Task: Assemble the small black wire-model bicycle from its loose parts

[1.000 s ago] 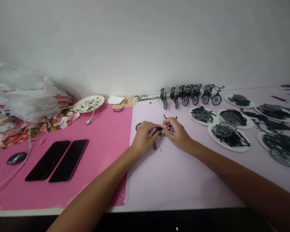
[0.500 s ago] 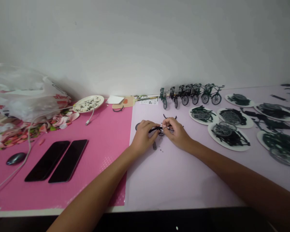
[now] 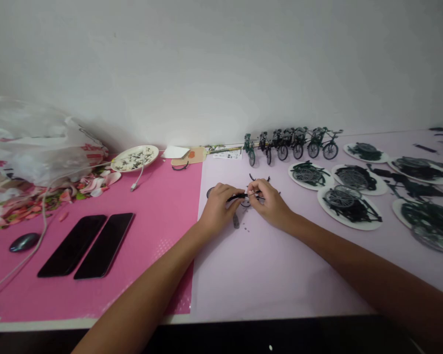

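Note:
Near the middle of the pale sheet, my left hand (image 3: pixel 220 205) is closed around a thin black toy bicycle part (image 3: pixel 237 196). My right hand (image 3: pixel 268 202) pinches at its right end with thumb and forefinger; a small light-coloured piece seems to be between them, too small to name. Behind the fingers lie a curved black part (image 3: pixel 259 177) and a wheel (image 3: pixel 209 192), which my left hand partly covers. Below the hands are a small dark grey piece (image 3: pixel 236 221) and several tiny bits (image 3: pixel 246 228).
Several assembled toy bicycles (image 3: pixel 298 145) stand along the wall. White plates (image 3: pixel 374 225) of wheels and frames fill the right side. On the pink sheet (image 3: pixel 147 236) lie two phones (image 3: pixel 104 246), a mouse (image 3: pixel 24 242), a cable (image 3: pixel 142 173), petals (image 3: pixel 25 206) and a plastic bag (image 3: pixel 47 147).
Both hands stay almost in place over the black part, with only a slight shift of the fingers. Nothing else has visibly moved.

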{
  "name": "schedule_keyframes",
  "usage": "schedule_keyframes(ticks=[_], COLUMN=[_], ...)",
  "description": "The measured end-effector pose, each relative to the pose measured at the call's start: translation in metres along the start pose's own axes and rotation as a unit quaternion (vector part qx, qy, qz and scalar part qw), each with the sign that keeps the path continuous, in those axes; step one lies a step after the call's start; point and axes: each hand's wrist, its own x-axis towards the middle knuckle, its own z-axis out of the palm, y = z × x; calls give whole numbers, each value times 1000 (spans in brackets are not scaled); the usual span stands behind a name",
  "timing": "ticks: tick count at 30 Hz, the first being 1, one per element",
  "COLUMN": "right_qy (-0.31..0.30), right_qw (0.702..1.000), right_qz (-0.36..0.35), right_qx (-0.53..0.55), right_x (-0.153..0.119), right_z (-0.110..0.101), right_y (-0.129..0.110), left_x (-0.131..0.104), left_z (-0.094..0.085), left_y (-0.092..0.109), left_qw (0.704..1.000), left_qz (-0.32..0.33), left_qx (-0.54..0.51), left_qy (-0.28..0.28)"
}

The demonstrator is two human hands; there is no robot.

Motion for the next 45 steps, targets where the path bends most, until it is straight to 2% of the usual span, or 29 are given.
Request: schedule_keyframes(ticks=[13, 21, 32, 45], right_qy=[-8, 3, 1, 6], right_qw=[999, 1000, 1000, 998], right_qz=[10, 7, -1, 29], right_qx=[34, 16, 19, 50], right_x=[-1, 0, -1, -2], right_z=[-1, 0, 0, 2], right_y=[-6, -5, -6, -6], left_x=[0, -1, -2, -2], left_z=[0, 3, 2, 2], left_y=[-2, -6, -5, -4], left_qw=[1000, 999, 999, 999], left_qz=[-1, 13, 6, 1], left_qx=[28, 38, 35, 27], left_qy=[-9, 20, 23, 21])
